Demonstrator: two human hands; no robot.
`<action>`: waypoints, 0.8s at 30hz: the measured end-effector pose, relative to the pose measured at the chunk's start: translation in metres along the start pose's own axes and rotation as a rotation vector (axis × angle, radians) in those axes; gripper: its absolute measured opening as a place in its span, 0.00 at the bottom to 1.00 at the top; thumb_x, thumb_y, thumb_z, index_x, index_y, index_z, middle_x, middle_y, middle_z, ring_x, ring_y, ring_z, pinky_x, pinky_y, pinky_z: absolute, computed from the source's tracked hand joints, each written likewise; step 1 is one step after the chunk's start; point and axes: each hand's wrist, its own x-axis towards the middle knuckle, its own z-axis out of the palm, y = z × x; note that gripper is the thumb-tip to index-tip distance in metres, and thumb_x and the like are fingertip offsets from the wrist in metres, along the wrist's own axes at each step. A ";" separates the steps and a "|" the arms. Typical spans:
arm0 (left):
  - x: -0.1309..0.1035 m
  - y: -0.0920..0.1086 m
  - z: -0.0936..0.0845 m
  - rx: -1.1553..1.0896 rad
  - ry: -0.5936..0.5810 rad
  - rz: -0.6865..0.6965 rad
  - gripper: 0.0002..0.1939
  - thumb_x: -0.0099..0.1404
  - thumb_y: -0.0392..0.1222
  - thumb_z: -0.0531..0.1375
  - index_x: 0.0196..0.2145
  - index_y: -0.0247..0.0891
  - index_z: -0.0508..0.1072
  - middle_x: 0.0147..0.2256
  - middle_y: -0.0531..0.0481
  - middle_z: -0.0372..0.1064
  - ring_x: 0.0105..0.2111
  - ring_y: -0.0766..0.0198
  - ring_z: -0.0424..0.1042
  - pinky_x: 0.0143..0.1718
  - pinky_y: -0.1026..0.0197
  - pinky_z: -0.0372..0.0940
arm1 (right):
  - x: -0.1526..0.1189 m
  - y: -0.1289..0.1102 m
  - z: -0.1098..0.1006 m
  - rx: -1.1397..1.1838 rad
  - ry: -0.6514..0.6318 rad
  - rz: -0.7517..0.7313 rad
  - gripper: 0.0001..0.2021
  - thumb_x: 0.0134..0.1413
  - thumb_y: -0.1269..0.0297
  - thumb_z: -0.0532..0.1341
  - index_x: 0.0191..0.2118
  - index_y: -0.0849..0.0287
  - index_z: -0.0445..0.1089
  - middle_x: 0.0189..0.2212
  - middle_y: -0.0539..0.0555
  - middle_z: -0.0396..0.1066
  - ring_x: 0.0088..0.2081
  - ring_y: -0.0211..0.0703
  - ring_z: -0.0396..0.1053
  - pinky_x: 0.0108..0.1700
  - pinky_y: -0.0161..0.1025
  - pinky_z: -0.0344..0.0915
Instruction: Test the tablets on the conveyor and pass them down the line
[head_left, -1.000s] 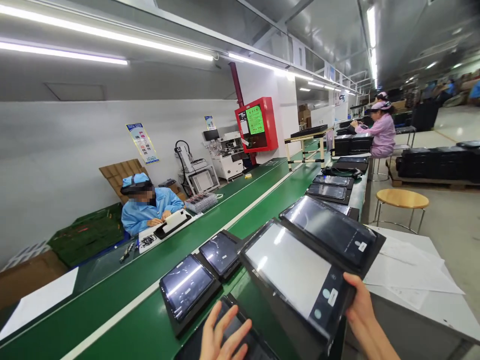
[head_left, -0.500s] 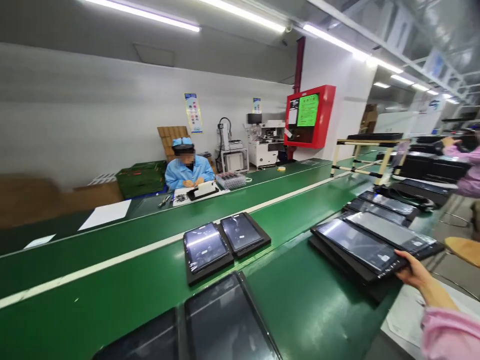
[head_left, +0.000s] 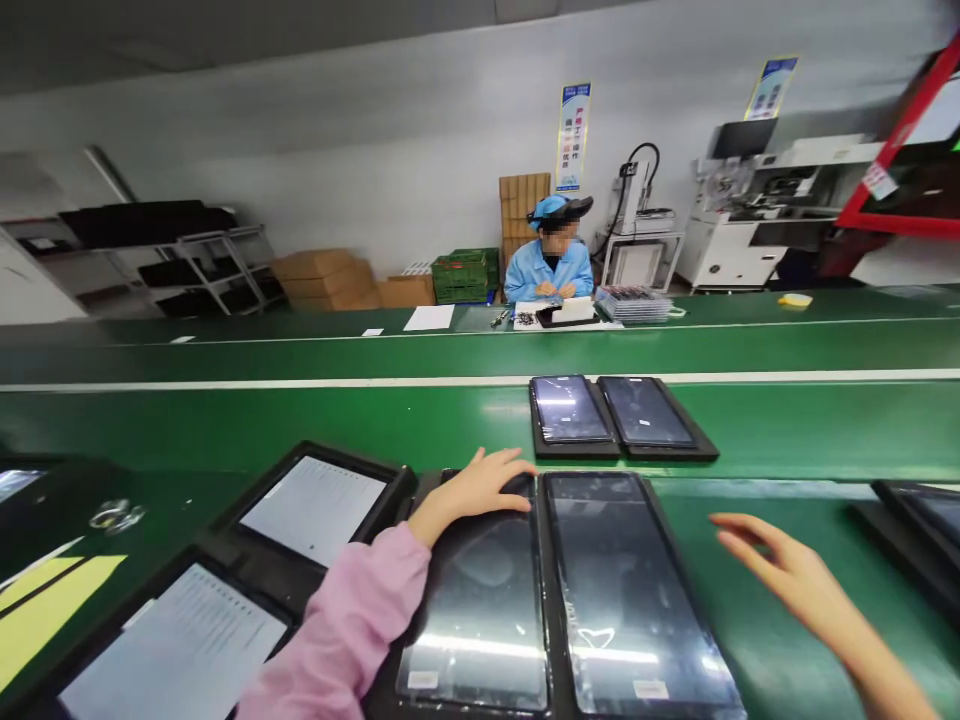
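Observation:
My left hand [head_left: 487,482] reaches over the top end of a dark tablet [head_left: 480,600] in front of me, its fingers spread and thumb apart. A second tablet [head_left: 622,580] lies just right of it, on the same black tray as far as I can see. My right hand [head_left: 784,570] is in the air over the green bench to the right, holding nothing, with thumb and fingers apart. To the left are two tablets with lit white screens, an upper one [head_left: 315,508] and a lower one [head_left: 180,650], in black trays.
Farther off, two tablets [head_left: 645,412] on black foam rest on the green conveyor [head_left: 300,425]. Black trays [head_left: 900,540] stand at the right edge. Yellow paper [head_left: 52,610] lies at left. Across the line, a person in blue [head_left: 551,265] sits at work beside stacked clear trays [head_left: 636,305].
My view has swung left. My right hand has let go of the tablet tray on the right and come away from it. My left hand has come into view over the near tablet.

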 end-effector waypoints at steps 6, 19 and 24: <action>0.005 0.016 0.009 0.003 -0.057 0.067 0.13 0.76 0.48 0.51 0.49 0.44 0.72 0.55 0.46 0.71 0.55 0.50 0.70 0.60 0.42 0.59 | 0.009 -0.045 0.105 0.149 0.195 0.008 0.29 0.43 0.40 0.63 0.45 0.58 0.79 0.35 0.57 0.71 0.36 0.51 0.71 0.40 0.46 0.72; 0.010 0.016 0.007 -0.021 -0.143 0.044 0.21 0.76 0.47 0.42 0.43 0.41 0.73 0.51 0.41 0.72 0.54 0.48 0.70 0.60 0.34 0.58 | 0.003 -0.042 0.101 0.249 0.158 0.170 0.34 0.40 0.38 0.65 0.50 0.57 0.80 0.37 0.54 0.73 0.35 0.46 0.69 0.43 0.42 0.70; -0.021 0.008 -0.008 -0.128 -0.084 0.006 0.27 0.78 0.53 0.35 0.63 0.48 0.63 0.68 0.46 0.57 0.71 0.51 0.49 0.68 0.28 0.40 | -0.012 -0.032 0.097 0.357 0.142 0.233 0.38 0.44 0.32 0.64 0.54 0.57 0.75 0.36 0.54 0.73 0.38 0.49 0.72 0.42 0.40 0.72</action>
